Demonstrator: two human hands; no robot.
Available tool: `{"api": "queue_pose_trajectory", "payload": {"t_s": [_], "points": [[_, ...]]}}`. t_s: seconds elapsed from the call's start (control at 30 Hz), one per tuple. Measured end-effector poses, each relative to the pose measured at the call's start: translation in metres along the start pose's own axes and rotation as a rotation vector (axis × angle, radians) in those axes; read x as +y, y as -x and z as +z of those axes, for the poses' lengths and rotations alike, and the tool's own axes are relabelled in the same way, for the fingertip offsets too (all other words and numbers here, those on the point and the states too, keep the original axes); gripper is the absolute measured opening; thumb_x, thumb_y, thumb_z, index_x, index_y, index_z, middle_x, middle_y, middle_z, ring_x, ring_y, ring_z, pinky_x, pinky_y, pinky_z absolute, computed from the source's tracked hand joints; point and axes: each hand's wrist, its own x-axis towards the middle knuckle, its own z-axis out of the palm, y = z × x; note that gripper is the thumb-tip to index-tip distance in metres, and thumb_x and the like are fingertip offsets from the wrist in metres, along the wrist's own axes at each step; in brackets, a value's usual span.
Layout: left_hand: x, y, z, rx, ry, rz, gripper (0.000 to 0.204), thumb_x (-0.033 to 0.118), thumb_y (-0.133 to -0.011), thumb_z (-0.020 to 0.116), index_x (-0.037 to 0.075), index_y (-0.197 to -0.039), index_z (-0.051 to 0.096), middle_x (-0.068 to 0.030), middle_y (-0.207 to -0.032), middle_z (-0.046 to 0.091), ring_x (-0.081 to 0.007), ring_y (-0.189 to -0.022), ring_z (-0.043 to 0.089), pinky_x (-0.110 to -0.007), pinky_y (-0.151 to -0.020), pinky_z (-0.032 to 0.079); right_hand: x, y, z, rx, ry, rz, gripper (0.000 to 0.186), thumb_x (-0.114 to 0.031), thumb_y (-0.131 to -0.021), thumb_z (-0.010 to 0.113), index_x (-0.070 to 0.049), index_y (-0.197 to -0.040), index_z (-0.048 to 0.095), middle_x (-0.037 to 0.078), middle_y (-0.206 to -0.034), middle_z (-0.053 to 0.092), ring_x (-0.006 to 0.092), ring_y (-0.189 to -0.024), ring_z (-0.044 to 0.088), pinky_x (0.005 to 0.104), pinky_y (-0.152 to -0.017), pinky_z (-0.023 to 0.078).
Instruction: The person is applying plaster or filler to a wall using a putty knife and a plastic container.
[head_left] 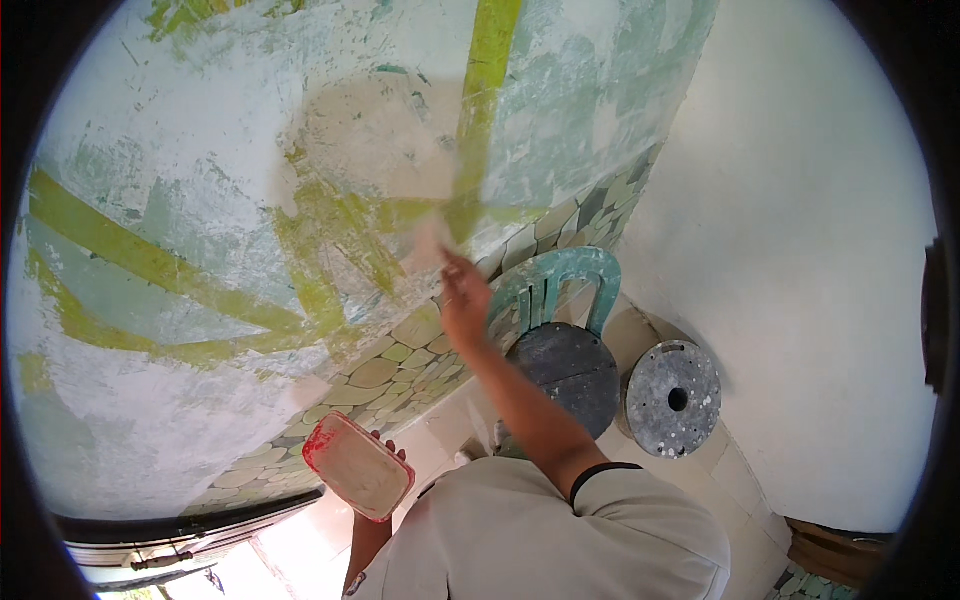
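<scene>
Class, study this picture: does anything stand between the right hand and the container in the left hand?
Nothing visible stands between the right hand and the red-edged container in the left hand; the green chair is off to the right of that gap.

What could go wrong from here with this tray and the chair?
The red-rimmed tray rests in your left hand alone, so it could tip and spill its pale contents. The green chair appears close to your right arm in this view; you might bump it, though the true gap is hard to judge.
</scene>
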Motion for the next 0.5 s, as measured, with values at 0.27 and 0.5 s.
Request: {"api": "queue_pose_trajectory", "payload": {"t_s": [0.27, 0.5], "points": [[-0.002, -0.010, -0.011, 0.069, 0.110, -0.032, 0.070, 0.053, -0.088, 0.054, 0.015, -0.143, 0.032, -0.0141, -0.140, 0.043, -0.0384, -0.122, 0.048, -0.057, -0.106, 0.033, -0.039, 0.005, -0.016, -0.251, 0.063, 0.143, 0.029, -0.005, -0.094, 0.049, 0.003, -0.120, 0.057, 0.011, -0.119, 0.062, 0.0166, -0.109, 0.057, 0.0277, -0.093, 0.043], [-0.007, 0.003, -0.030, 0.064, 0.034, -0.017, 0.071, 0.052, -0.087, 0.055, 0.014, -0.142, 0.032, -0.0128, -0.138, 0.045, -0.0363, -0.121, 0.049, -0.056, -0.106, 0.033, -0.032, -0.072, -0.037, 0.106, 0.109, -0.122, 0.028, 0.001, -0.092, 0.050, 0.002, -0.119, 0.058, 0.012, -0.121, 0.060, 0.0165, -0.107, 0.057, 0.0272, -0.090, 0.044]]}}
